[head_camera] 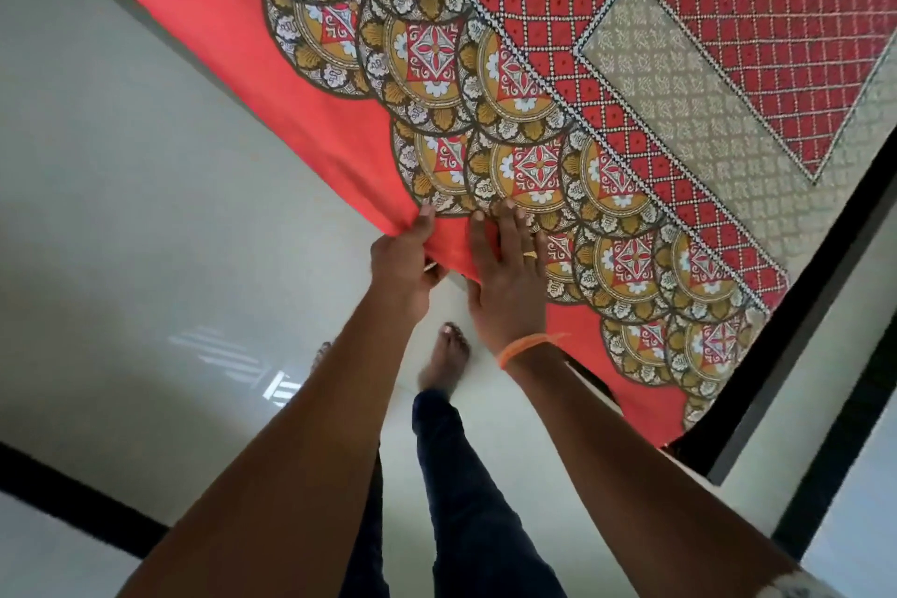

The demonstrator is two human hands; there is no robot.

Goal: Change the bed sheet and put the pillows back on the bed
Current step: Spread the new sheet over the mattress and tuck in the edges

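- The bed sheet (558, 78) lay spread flat over the bed, filling the upper right of the view, its plain red border running along the near edge and hanging over the side
- Inside the border ran a band of round gold, white and red medallions, then a red field crossed by a white dotted grid, with a beige patterned strip set into it
- The left hand (405, 265) gripped the red edge of the sheet, thumb on top and fingers curled underneath, pinching a fold of cloth at the side of the bed
- The right hand (507, 277) rested palm down on the sheet just beside the left, its fingers straight and spread, holding nothing, the fingertips reaching the medallion band
- A gold ring (530, 254) sat on one right finger, and an orange band (531, 347) circled the right wrist
- Below the arms, a bare foot (444, 362) and a leg in dark trousers stood on the pale glossy floor (145, 209), close to the bed's edge
- A dark strip (801, 354) ran past the sheet's far corner at the right
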